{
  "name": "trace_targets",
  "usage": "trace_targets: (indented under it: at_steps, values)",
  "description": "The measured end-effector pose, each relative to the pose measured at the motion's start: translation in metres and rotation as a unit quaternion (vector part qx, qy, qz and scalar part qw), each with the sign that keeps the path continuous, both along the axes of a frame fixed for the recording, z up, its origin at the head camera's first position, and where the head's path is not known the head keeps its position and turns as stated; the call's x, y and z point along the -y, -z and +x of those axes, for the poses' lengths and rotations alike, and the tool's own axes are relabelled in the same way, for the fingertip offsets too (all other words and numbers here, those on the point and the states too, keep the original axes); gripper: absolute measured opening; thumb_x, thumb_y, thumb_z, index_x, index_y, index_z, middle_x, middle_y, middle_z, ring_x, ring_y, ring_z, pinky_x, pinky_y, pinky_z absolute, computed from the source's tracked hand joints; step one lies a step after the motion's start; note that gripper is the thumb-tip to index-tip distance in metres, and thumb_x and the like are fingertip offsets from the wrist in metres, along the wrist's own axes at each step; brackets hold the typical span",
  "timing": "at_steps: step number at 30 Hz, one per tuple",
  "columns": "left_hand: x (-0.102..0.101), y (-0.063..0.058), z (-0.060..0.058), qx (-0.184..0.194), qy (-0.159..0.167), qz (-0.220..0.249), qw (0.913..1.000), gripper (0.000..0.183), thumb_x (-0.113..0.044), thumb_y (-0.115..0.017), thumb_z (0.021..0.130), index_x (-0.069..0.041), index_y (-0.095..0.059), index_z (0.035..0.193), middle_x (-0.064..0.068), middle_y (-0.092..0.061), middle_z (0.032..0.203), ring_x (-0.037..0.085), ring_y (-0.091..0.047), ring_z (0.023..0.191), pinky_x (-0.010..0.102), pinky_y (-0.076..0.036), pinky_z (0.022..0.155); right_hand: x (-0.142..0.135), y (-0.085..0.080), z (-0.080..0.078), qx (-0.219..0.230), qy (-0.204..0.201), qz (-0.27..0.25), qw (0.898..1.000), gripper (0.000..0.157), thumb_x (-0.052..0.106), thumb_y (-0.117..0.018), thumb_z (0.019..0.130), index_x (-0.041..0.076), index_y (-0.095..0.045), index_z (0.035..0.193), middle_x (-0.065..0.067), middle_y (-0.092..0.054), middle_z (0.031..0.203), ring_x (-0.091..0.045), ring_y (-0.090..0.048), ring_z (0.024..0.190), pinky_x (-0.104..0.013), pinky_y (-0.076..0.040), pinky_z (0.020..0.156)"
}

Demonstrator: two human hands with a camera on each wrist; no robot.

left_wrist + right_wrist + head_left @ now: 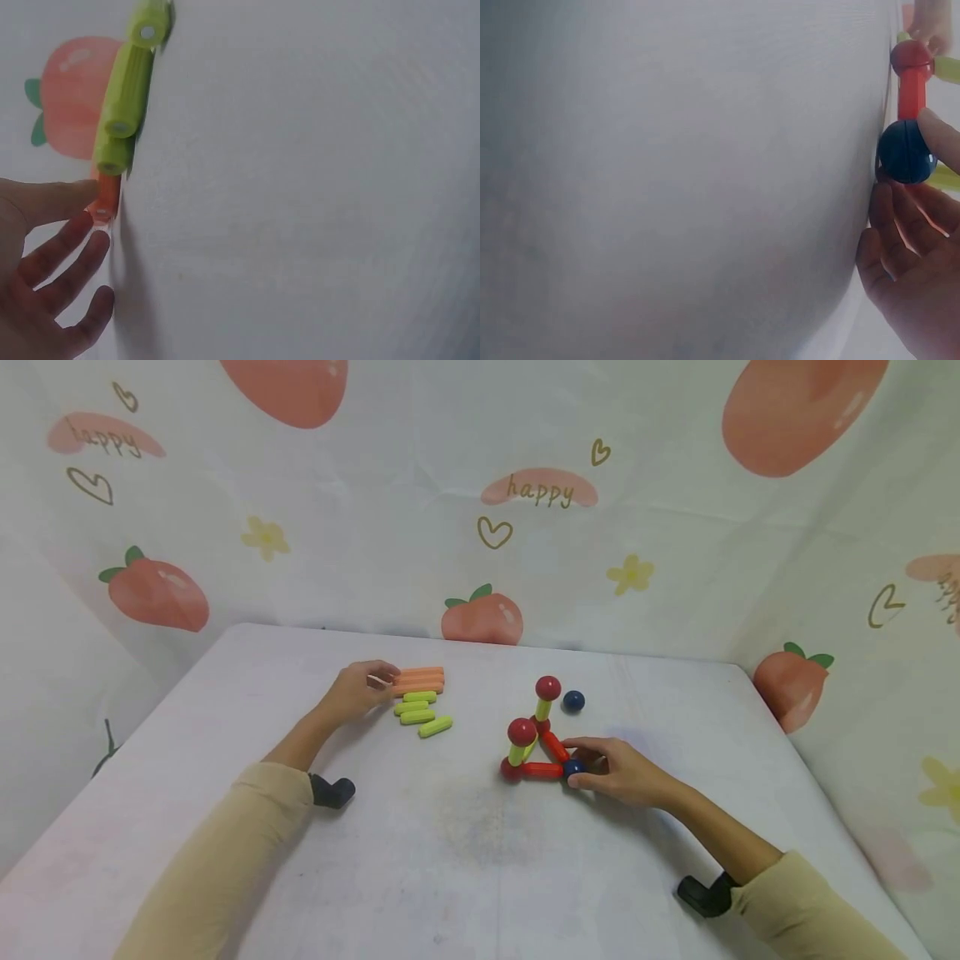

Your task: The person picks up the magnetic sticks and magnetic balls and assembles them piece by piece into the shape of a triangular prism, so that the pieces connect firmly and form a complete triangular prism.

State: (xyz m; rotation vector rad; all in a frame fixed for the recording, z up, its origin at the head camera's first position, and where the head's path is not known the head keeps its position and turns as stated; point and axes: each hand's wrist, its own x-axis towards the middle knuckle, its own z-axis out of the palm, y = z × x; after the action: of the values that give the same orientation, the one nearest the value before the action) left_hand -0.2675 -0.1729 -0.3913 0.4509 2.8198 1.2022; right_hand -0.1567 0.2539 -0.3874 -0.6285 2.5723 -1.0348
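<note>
My right hand [618, 770] pinches a dark blue ball [907, 152] between thumb and fingers. That ball joins two red rods [542, 770] at the corner of a flat triangle, whose third side is a yellow-green rod. Red balls [512, 768] sit at the other two corners. From each of them a yellow-green rod [517, 753] stands upright, topped by another red ball [522, 732]. At the left, my left hand [358, 691] has thumb and index finger pinching the end of an orange rod [109, 193] in a small row of orange rods [422, 679].
Several short yellow-green rods [417, 717] lie just in front of the orange ones. Behind the triangle is a loose dark blue ball [573, 701]. A printed cloth [375, 527] hangs beyond the far edge of the white table [420, 860].
</note>
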Motion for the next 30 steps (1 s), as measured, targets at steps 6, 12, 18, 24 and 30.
trace_targets:
  at_steps: [6, 12, 18, 24, 30]
  values:
    - [-0.002, 0.003, 0.000, -0.004, 0.008, -0.031, 0.9995, 0.034, -0.002, -0.070, 0.089, 0.003, -0.063, 0.122, 0.020, -0.065, 0.119, 0.036, -0.062, 0.109, 0.048, -0.049, 0.096, 0.001, 0.000, 0.000, -0.002, -0.003, -0.001, 1.000, 0.058, 0.025, -0.073, 0.091, 0.000, -0.053, 0.140, -0.007, -0.067, 0.117, -0.022, -0.060, 0.103, -0.029, -0.053, 0.085]
    - [-0.003, 0.001, 0.003, -0.008, 0.010, -0.041, 0.9991, 0.030, -0.004, -0.062, 0.095, 0.005, -0.062, 0.124, 0.022, -0.062, 0.119, 0.036, -0.059, 0.111, 0.049, -0.049, 0.096, 0.001, 0.000, 0.000, -0.004, -0.005, 0.000, 1.000, 0.058, 0.024, -0.074, 0.091, -0.001, -0.053, 0.140, -0.008, -0.067, 0.117, -0.022, -0.060, 0.102, -0.029, -0.053, 0.084]
    - [-0.007, 0.001, 0.000, -0.016, -0.009, -0.022, 0.9996, 0.031, -0.013, -0.054, 0.103, 0.004, -0.058, 0.128, 0.021, -0.057, 0.123, 0.037, -0.054, 0.117, 0.050, -0.046, 0.099, 0.000, 0.000, 0.000, -0.002, -0.001, 0.000, 1.000, 0.058, 0.024, -0.074, 0.091, 0.000, -0.053, 0.140, -0.008, -0.067, 0.117, -0.022, -0.061, 0.102, -0.029, -0.053, 0.085]
    - [-0.020, -0.005, -0.002, -0.046, -0.011, 0.081, 0.9956, 0.033, -0.016, -0.051, 0.105, 0.005, -0.055, 0.130, 0.021, -0.059, 0.127, 0.036, -0.056, 0.119, 0.049, -0.045, 0.102, -0.001, 0.001, 0.000, -0.004, -0.003, -0.002, 1.000, 0.058, 0.024, -0.074, 0.091, -0.001, -0.053, 0.140, -0.008, -0.067, 0.116, -0.021, -0.061, 0.101, -0.029, -0.053, 0.084]
    - [-0.055, -0.021, 0.009, 0.006, 0.027, 0.253, 0.9670, 0.044, -0.016, -0.059, 0.101, -0.003, -0.047, 0.142, 0.020, -0.065, 0.120, 0.034, -0.063, 0.112, 0.043, -0.051, 0.097, 0.000, 0.000, 0.000, -0.004, -0.001, -0.001, 1.000, 0.058, 0.024, -0.074, 0.091, -0.001, -0.053, 0.139, -0.007, -0.067, 0.116, -0.021, -0.061, 0.102, -0.029, -0.053, 0.084]
